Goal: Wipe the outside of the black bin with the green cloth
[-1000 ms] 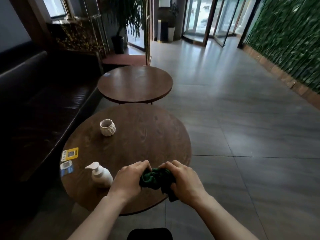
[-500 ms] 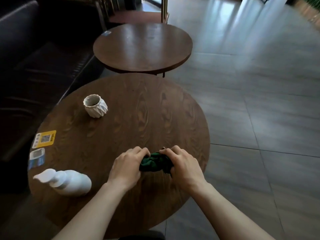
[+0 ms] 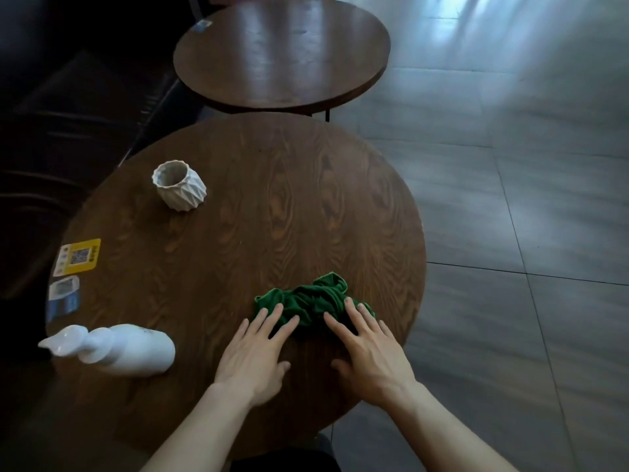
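Observation:
The green cloth lies crumpled on the near round wooden table, toward its front right. My left hand rests flat and open, fingertips touching the cloth's left edge. Flat and open too, my right hand has its fingertips on the cloth's right part. Neither hand grips the cloth. A dark shape at the bottom edge, below the table, may be the black bin; I cannot tell.
A white pump bottle stands at the table's front left, and a white faceted cup at the back left. Two stickers mark the left rim. A second round table stands behind. A dark sofa lies left, with tiled floor right.
Both hands let go of the bunched cloth and opened flat, and the cloth now lies loose on the table. The camera tilted further down and closer to the table.

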Demonstrator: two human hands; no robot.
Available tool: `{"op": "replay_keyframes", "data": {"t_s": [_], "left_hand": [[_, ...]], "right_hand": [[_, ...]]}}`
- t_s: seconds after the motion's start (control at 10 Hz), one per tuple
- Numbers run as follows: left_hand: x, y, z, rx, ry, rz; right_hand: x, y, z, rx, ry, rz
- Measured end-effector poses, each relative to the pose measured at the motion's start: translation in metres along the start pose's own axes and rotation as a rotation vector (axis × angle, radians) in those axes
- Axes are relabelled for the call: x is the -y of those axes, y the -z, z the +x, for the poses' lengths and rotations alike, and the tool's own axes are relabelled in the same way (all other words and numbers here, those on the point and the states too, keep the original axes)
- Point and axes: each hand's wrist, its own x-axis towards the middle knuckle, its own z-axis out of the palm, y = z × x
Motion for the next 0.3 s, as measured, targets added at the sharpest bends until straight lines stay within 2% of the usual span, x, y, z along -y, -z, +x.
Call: {"op": "replay_keyframes", "data": {"t_s": [0.3], "left_hand": [[0.006,0.087,-0.064,-0.104,-0.043,0.005]], "right_hand": [[0.042,0.082,-0.05,-0.014,-0.112,-0.016]]}}
